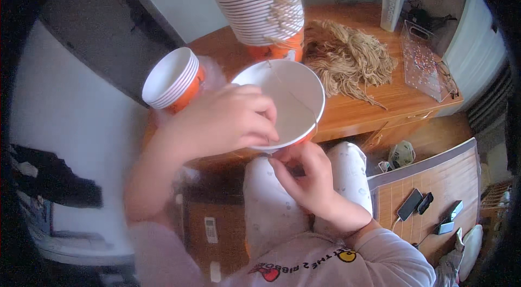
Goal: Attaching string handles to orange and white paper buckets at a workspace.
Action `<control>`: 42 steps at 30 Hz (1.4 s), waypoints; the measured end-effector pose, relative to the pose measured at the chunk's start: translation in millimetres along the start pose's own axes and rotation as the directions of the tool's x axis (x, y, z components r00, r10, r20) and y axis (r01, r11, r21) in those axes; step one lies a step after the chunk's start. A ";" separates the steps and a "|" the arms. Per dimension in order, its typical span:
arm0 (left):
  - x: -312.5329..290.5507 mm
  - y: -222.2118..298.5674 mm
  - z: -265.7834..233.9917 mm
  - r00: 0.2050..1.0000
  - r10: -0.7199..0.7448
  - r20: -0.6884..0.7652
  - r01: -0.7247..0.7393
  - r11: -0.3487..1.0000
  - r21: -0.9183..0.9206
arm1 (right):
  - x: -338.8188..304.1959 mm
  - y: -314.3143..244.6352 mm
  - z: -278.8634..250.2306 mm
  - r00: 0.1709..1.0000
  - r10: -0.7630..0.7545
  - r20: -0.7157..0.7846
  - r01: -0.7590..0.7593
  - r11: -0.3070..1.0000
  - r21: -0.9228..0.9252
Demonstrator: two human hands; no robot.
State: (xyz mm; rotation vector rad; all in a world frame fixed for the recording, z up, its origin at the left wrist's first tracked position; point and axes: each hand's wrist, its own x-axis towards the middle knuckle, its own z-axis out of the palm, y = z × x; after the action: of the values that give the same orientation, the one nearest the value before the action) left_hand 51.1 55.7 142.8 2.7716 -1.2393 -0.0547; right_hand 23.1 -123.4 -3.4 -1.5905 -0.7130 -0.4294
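A large paper bucket (296,89), white inside and orange outside, is tilted toward me over my lap at the table's front edge. A thin strand of twine (298,97) runs across its mouth to the right rim. My left hand (236,118) reaches over the bucket's left side, its fingers curled and closed on the near rim. Just outside that rim, my right hand (309,175) is closed in a pinch; whatever lies between its fingertips is too small to make out.
A tall stack of paper buckets (260,4) with twine hanging down it stands behind. Left of me is a shorter bucket stack (171,80). A heap of tan twine (350,59), a clear tray (426,64) and a lidded cup (392,7) occupy the wooden table (347,118). A phone (410,204) lies lower right.
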 end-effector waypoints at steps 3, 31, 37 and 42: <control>1.8 -2.4 -0.5 0.999 0.025 0.023 -0.025 1.000 -0.015 | 0.7 0.3 0.1 1.000 0.002 0.004 -0.002 1.000 0.001; -24.2 74.8 172.7 0.257 -0.911 -0.323 -0.151 0.292 -0.944 | 0.1 -9.8 -21.1 0.991 -0.076 0.113 0.095 0.980 -0.176; -13.9 75.2 174.3 0.386 -0.899 -0.205 -0.466 0.001 -0.885 | -1.9 -10.4 -23.4 0.983 -0.124 0.134 0.152 0.964 -0.218; -17.6 74.3 168.2 0.553 -0.832 -0.054 -0.459 -0.250 -0.852 | -5.7 -9.3 -26.6 0.971 -0.186 0.148 0.225 0.918 -0.326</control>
State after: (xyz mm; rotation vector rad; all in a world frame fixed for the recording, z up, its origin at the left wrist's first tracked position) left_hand -28.4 6.0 -16.3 0.9492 0.0987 0.1173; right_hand 16.0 -150.4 3.9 -1.8848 -0.9379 -0.6484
